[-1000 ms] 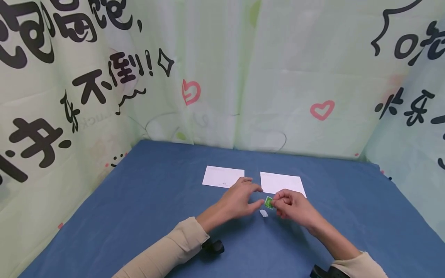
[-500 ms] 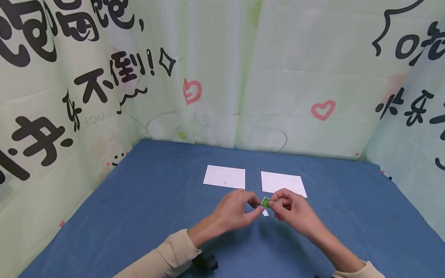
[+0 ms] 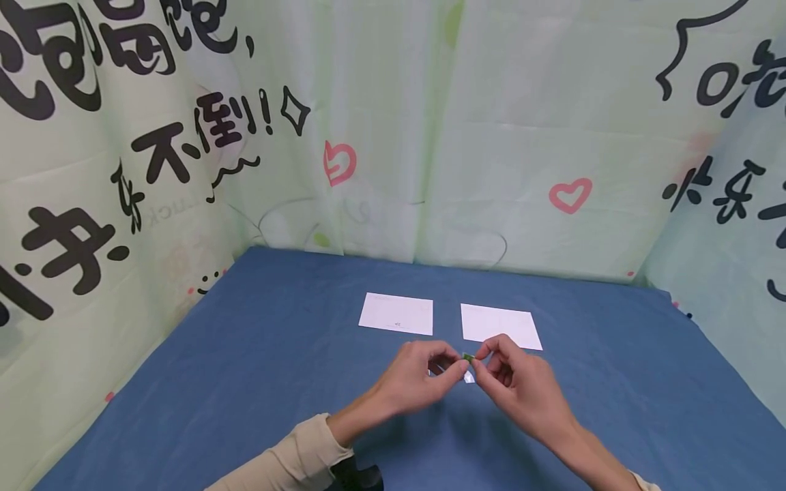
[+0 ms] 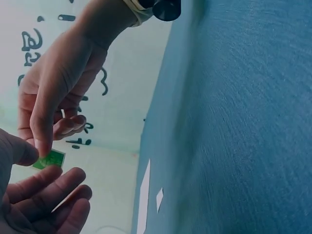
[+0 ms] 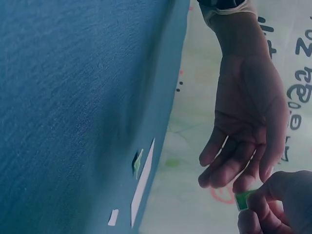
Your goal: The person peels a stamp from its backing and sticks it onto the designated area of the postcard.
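Observation:
A small green stamp (image 3: 468,357) with a pale border is held above the table between both hands. My left hand (image 3: 417,375) pinches its left edge with thumb and index finger, and my right hand (image 3: 522,385) pinches the opposite edge. In the left wrist view, fingertips partly cover the stamp (image 4: 50,159). Below the hands lies a small white paper scrap (image 3: 469,377). The right wrist view also shows a green-and-white piece (image 5: 138,163) on the cloth, mostly hidden under the left hand in the head view.
Two white rectangular papers lie beyond the hands: the left paper (image 3: 396,314) has small print, and the right paper (image 3: 501,325) looks plain. Blue cloth (image 3: 245,382) covers the table. Pale printed curtains (image 3: 479,136) enclose the back and sides.
The left hand has drawn back from the left paper and closed its thumb and index finger on the stamp. The stamp, in the right fingers throughout, has shifted slightly left and tilted.

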`<state>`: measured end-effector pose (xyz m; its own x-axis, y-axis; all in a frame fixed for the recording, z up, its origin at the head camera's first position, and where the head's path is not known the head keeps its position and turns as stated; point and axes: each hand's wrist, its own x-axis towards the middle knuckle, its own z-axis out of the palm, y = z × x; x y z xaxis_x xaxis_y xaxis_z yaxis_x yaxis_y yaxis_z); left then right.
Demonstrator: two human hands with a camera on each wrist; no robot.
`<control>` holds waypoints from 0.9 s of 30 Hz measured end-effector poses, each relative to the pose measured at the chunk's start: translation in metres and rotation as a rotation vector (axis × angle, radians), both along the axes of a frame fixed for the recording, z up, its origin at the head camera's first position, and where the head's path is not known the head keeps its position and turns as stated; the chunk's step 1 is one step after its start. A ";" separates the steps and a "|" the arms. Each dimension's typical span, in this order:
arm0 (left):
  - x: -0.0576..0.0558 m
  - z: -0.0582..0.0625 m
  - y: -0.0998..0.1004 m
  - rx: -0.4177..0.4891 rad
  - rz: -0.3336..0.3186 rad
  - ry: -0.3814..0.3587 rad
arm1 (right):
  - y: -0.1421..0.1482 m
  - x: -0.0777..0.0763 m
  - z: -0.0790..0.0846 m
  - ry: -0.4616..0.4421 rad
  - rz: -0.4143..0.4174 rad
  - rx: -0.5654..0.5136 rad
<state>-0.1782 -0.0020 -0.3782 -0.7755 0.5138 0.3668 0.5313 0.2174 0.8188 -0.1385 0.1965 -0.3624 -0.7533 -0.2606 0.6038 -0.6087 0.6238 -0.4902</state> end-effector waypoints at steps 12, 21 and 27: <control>0.005 0.006 0.001 0.138 0.026 -0.081 | -0.005 0.003 0.004 0.101 -0.014 0.075; 0.006 0.007 0.000 0.176 0.060 -0.101 | -0.009 0.001 0.002 0.107 0.013 0.055; 0.006 0.007 -0.001 0.177 0.063 -0.084 | -0.008 0.002 0.003 0.108 0.034 0.044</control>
<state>-0.1717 -0.0029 -0.3713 -0.8357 0.3968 0.3797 0.4495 0.0968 0.8880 -0.1364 0.1882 -0.3595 -0.6752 -0.3127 0.6681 -0.6772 0.6217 -0.3935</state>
